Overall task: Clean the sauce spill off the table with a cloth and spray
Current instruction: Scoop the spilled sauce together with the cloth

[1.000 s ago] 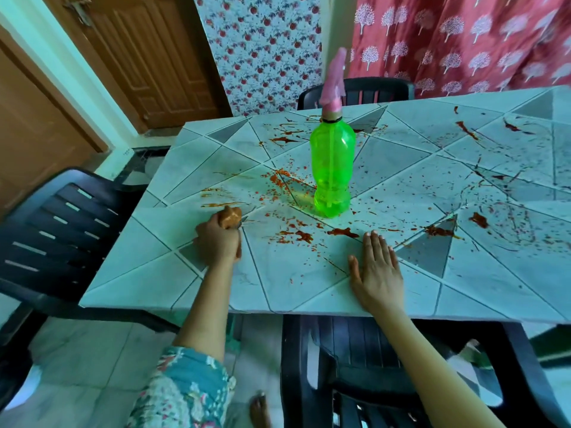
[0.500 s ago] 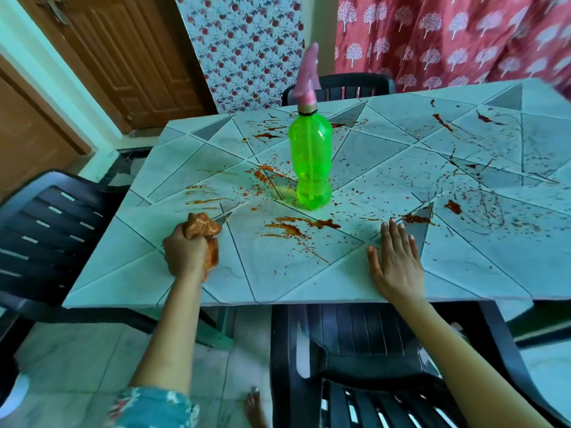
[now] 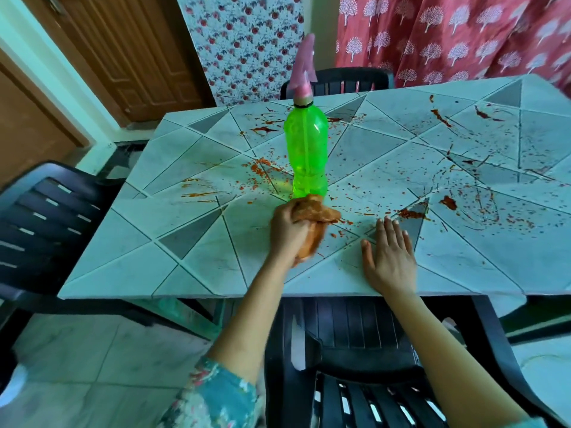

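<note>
My left hand (image 3: 289, 231) grips a bunched orange-brown cloth (image 3: 315, 216) and presses it on the table (image 3: 160, 273) just in front of the green spray bottle (image 3: 306, 149). The bottle stands upright with a pink trigger head (image 3: 302, 66). My right hand (image 3: 390, 254) lies flat with straight fingers on the table near the front edge, to the right of the cloth. Red sauce is splattered over the tabletop: a smear (image 3: 412, 214) just beyond my right fingers, a blob (image 3: 449, 202) further right, and streaks (image 3: 262, 129) behind the bottle.
Black plastic chairs stand at the left (image 3: 46, 211), at the far side (image 3: 336, 80) and directly below me (image 3: 370, 366). A wooden door (image 3: 123, 50) is at the back left and red patterned curtains (image 3: 448, 35) hang behind the table. Tiled floor lies below.
My left hand has swept the cloth rightwards from the table's left part to the bottle's base, wiping away sauce marks there. My right hand stays flat on the table.
</note>
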A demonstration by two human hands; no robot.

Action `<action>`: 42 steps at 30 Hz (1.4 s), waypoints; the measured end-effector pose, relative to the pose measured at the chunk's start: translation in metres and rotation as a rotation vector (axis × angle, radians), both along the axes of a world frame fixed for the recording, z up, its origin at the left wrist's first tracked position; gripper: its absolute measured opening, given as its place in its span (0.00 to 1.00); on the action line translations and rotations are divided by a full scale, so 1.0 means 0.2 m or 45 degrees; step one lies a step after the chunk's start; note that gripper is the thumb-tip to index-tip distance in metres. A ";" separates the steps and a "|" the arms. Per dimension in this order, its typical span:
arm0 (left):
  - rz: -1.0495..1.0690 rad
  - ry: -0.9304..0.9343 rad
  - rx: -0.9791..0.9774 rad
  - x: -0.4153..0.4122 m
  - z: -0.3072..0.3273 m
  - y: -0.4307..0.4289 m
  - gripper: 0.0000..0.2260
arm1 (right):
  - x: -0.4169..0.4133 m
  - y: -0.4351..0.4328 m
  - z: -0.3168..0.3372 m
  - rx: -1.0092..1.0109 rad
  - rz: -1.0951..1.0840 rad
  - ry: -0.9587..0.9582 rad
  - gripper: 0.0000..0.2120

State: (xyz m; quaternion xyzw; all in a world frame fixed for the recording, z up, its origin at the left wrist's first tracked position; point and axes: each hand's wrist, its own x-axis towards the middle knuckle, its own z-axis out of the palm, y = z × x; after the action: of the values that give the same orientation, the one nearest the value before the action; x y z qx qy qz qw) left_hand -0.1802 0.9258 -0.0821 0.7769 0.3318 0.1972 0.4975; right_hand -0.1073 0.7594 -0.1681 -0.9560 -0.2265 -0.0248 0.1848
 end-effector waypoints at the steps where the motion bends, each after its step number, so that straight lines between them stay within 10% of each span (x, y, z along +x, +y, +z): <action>1: 0.107 0.028 0.025 -0.09 -0.01 0.08 0.13 | 0.00 0.00 0.00 0.005 -0.002 0.005 0.39; 7: 0.616 0.306 0.192 -0.59 -0.05 0.46 0.10 | -0.01 0.01 0.01 0.039 -0.005 0.020 0.38; 13: 0.205 0.341 0.170 -0.30 -0.15 0.09 0.12 | -0.02 0.01 0.02 0.048 0.005 0.022 0.40; 18: 0.085 -0.012 -0.506 0.01 -0.01 -0.10 0.15 | -0.01 -0.01 0.00 0.002 0.029 0.059 0.36; 29: 0.258 0.227 -0.029 -0.52 -0.10 0.07 0.12 | -0.01 -0.02 0.00 0.014 0.073 0.107 0.35; 37: 0.117 -0.024 -0.768 -0.05 0.02 -0.25 0.14 | 0.00 -0.02 0.00 0.072 0.044 0.115 0.34; 42: 0.344 -0.005 -0.540 -0.28 0.05 0.16 0.08 | -0.02 -0.02 0.01 0.111 0.015 0.117 0.34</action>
State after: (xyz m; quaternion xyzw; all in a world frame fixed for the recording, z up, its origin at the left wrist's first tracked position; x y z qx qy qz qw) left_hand -0.2361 0.9586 -0.0713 0.6035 0.4657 0.1892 0.6190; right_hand -0.1110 0.7555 -0.1661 -0.9459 -0.2220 0.0105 0.2366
